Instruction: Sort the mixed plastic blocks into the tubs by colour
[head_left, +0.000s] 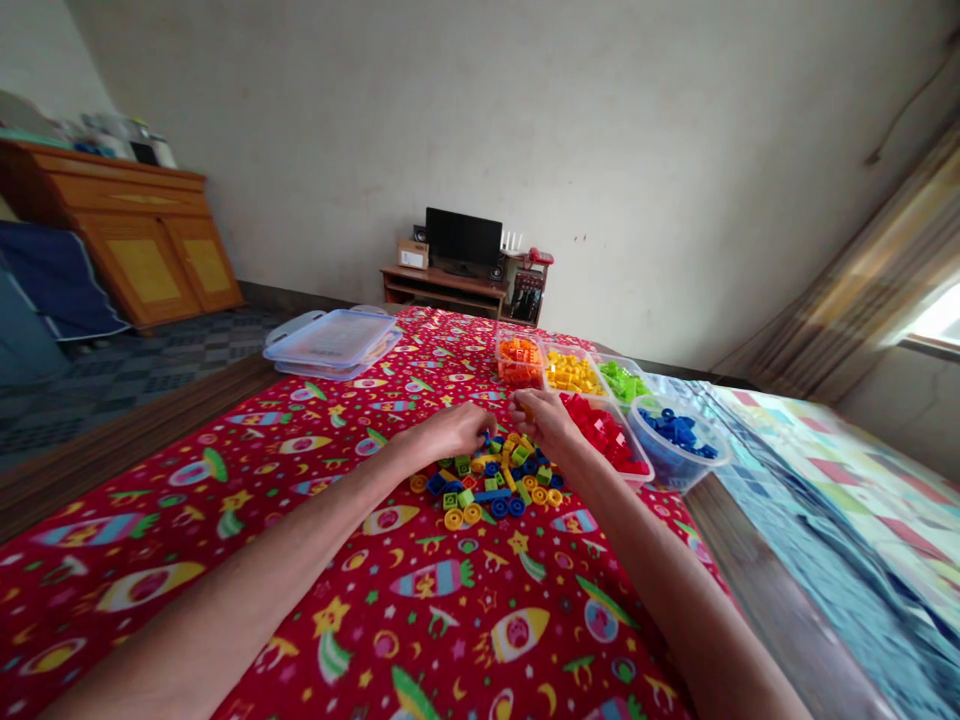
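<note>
A mixed heap of toy building bricks [491, 488] in blue, yellow, green and a little red lies on the red patterned cloth [442, 640]. My left hand [459, 430] reaches to the far left side of the heap. Its fingers are curled down, with blue bricks right at the fingertips; what they pinch, if anything, is hidden. My right hand [549, 418] is above the heap's far right side, beside the box of red bricks [607, 436]. Its fingers are closed together, and I cannot make out what is in them.
Beyond my right hand stand containers of orange bricks [519, 362], yellow bricks [571, 374] and green bricks [624, 382]. A round tub [679, 470] holds blue bricks. Stacked clear lids [334, 340] lie at the far left. A bed [840, 500] adjoins the right side.
</note>
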